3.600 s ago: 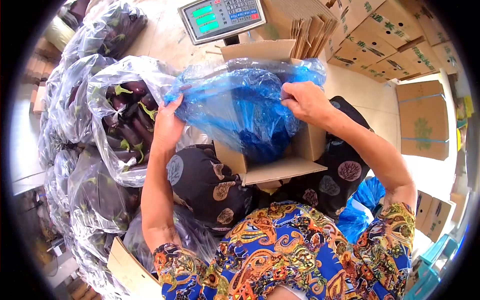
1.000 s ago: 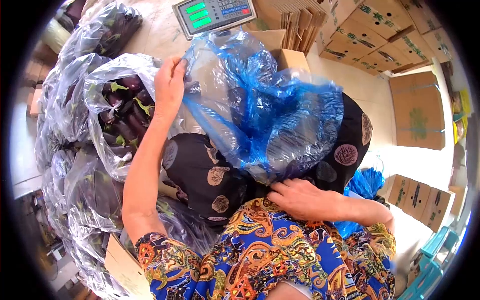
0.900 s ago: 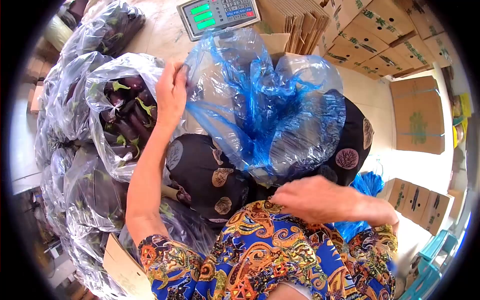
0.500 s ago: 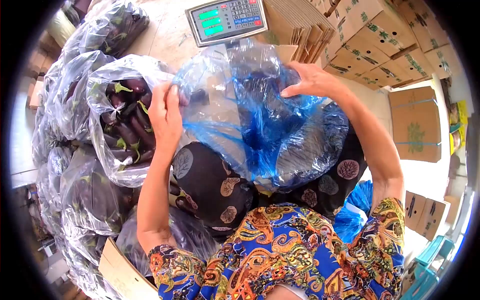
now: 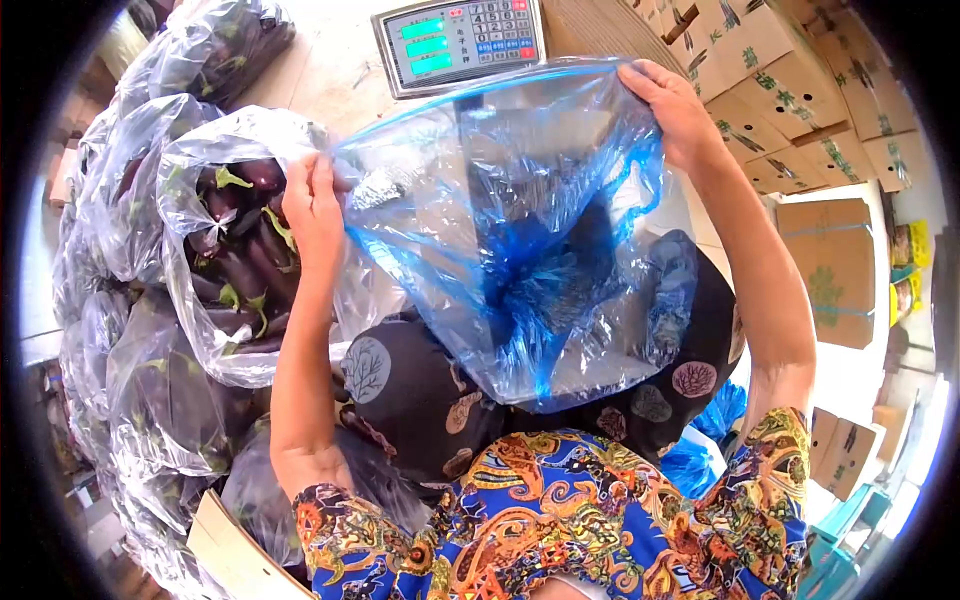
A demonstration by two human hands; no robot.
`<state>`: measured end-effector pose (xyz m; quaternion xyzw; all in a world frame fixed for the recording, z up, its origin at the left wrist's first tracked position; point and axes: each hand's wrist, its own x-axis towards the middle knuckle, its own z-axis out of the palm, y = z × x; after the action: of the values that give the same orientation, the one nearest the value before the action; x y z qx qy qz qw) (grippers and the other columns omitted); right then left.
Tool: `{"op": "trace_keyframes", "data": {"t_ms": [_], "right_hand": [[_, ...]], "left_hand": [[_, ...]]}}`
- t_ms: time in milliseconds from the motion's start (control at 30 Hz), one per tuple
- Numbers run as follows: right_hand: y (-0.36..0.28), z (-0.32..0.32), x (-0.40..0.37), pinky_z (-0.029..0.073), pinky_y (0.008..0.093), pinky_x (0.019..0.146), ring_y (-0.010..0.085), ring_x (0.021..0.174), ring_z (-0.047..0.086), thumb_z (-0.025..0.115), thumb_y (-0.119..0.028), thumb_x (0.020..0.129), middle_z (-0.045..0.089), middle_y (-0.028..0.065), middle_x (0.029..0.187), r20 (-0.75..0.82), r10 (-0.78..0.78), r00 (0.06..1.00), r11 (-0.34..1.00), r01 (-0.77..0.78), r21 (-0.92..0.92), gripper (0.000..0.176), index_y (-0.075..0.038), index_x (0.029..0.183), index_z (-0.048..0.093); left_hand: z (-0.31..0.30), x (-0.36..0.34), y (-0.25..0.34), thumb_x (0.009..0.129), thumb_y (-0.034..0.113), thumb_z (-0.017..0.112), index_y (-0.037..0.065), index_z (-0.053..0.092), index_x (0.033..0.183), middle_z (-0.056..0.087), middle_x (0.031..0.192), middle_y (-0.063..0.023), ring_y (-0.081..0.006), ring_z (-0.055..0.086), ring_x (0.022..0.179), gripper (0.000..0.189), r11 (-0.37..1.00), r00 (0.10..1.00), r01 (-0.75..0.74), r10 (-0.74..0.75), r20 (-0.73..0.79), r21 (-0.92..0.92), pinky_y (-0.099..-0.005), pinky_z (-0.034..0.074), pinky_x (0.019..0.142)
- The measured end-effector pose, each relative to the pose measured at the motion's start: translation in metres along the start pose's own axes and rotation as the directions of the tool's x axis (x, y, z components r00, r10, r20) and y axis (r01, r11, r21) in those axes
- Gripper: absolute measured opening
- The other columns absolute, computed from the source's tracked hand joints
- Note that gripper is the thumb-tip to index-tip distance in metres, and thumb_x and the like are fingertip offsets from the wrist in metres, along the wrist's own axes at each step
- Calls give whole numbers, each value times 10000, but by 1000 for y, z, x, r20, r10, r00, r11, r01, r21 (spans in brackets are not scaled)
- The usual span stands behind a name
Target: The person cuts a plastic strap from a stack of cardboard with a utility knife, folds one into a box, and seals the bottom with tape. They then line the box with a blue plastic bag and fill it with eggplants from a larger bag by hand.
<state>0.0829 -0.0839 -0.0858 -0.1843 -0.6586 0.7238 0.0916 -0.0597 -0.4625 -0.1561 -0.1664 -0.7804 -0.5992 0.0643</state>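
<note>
A translucent blue plastic bag (image 5: 570, 270) is spread wide between my two hands, above my lap, its rim pulled taut along the top. My left hand (image 5: 315, 205) pinches the bag's left edge, fingers closed. At the upper right, my right hand (image 5: 675, 112) grips the opposite corner of the rim. Just left of my left hand stands an open clear plastic bag (image 5: 180, 235) full of dark purple eggplants (image 5: 240, 275). Directly beyond the blue bag is a digital scale display (image 5: 460, 45) with lit green readouts.
More clear bags of eggplants (image 5: 175, 390) are piled along the left. Printed cardboard boxes (image 5: 780, 95) are stacked at the upper right, and another carton (image 5: 828, 270) stands below them. A cardboard flap (image 5: 240, 550) sits at lower left, teal plastic (image 5: 845, 540) at lower right.
My hands have moved apart, the right one up and to the right. The crumpled blue bag has opened out, with its rim stretched between them.
</note>
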Motion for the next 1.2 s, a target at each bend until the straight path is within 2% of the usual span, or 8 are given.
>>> {"op": "trace_keyframes", "data": {"t_ms": [400, 500, 567, 767, 867, 967, 1033, 1200], "right_hand": [[44, -22, 39, 446, 275, 658, 132, 687, 563, 608, -241, 912, 614, 11, 743, -17, -53, 998, 775, 30, -631, 251, 7, 907, 645], [97, -45, 40, 516, 421, 698, 328, 771, 663, 548, -272, 900, 683, 150, 850, 282, -223, 933, 389, 350, -852, 246, -78, 947, 692], [132, -75, 40, 517, 453, 762, 388, 917, 639, 533, -282, 884, 668, 191, 956, 200, -118, 973, 196, 220, -956, 247, -139, 1012, 689], [149, -129, 11, 523, 482, 797, 408, 927, 641, 506, -339, 918, 682, 187, 969, -38, 30, 999, -50, -37, -998, 298, -124, 1038, 674], [97, -115, -27, 520, 448, 770, 380, 889, 660, 569, -301, 897, 685, 188, 930, -13, 38, 999, 167, -20, -986, 265, -72, 977, 677], [36, -55, -73, 522, 399, 741, 306, 838, 678, 651, -224, 874, 689, 153, 909, 96, -204, 974, 456, 181, -871, 229, -27, 988, 675], [1, -8, -113, 516, 384, 807, 276, 905, 665, 721, -237, 834, 676, 130, 1007, 111, -83, 990, 611, 138, -780, 303, -31, 1050, 664], [0, 51, -176, 399, 470, 1000, 349, 1253, 443, 777, -470, 732, 436, 173, 1402, 678, 30, 735, 534, 561, -632, 740, -63, 1293, 519]], "left_hand": [[54, 35, -100, 922, 203, 568, 13, 626, 880, 596, 652, -72, -174, 547, 601, 203, 966, 970, 127, -169, 176, 223, -330, 438, 589], [65, 12, -136, 911, 206, 577, 11, 622, 888, 613, 680, -131, -230, 585, 623, 202, 925, 956, 57, -159, 247, 376, -355, 454, 614], [65, -15, -176, 910, 235, 568, 22, 640, 963, 647, 768, -174, -278, 649, 727, 232, 920, 932, 54, -186, 312, 388, -370, 480, 679], [39, -104, -192, 926, 217, 523, 29, 668, 1037, 706, 876, -124, -144, 634, 834, 262, 841, 603, 514, -495, 626, 169, -326, 494, 741], [18, -117, -162, 913, 223, 545, 12, 683, 1023, 701, 841, -139, -149, 652, 774, 275, 884, 656, 262, -458, 600, 388, -297, 506, 715], [-7, -105, -140, 897, 205, 574, 9, 677, 1030, 698, 815, -125, -155, 658, 699, 258, 796, 543, 405, -605, 582, 449, -303, 520, 680], [-22, -87, -125, 883, 123, 587, -3, 665, 1048, 693, 808, -104, -155, 653, 655, 222, 904, 729, 238, -408, 550, 354, -295, 526, 634], [-9, -35, 36, 857, 156, 657, 55, 543, 1284, 629, 1100, -109, -185, 617, 961, 454, 994, 715, 78, -106, 691, 71, -307, 509, 794]]}}
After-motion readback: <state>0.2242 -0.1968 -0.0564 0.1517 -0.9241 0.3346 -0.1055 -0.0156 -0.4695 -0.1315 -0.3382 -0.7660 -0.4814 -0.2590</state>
